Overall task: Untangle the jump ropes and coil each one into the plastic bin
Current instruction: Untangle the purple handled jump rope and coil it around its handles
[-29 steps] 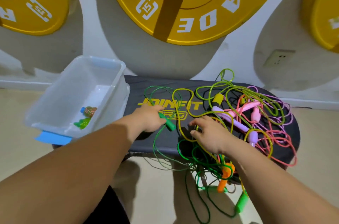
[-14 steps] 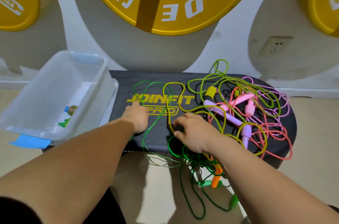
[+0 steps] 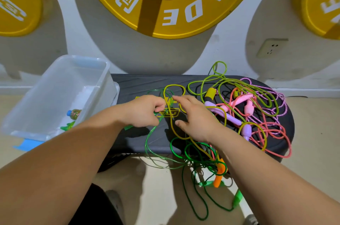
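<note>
Both hands now meet over the glossy green rope (image 3: 147, 143).
Left hand (image 3: 145, 112) fingers pinch it; right hand (image 3: 195, 119) fingers spread above the black counter (image 3: 138, 83).

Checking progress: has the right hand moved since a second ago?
Yes. The right hand has shifted left, away from the purple handle, onto the bench logo.

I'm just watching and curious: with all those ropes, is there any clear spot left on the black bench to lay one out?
The bench is bare along its back-left strip, between the plastic bin and the yellow rope, and in front below the left hand. The right half is crowded with the pink rope, purple handles and loops spilling off the front edge.
</note>
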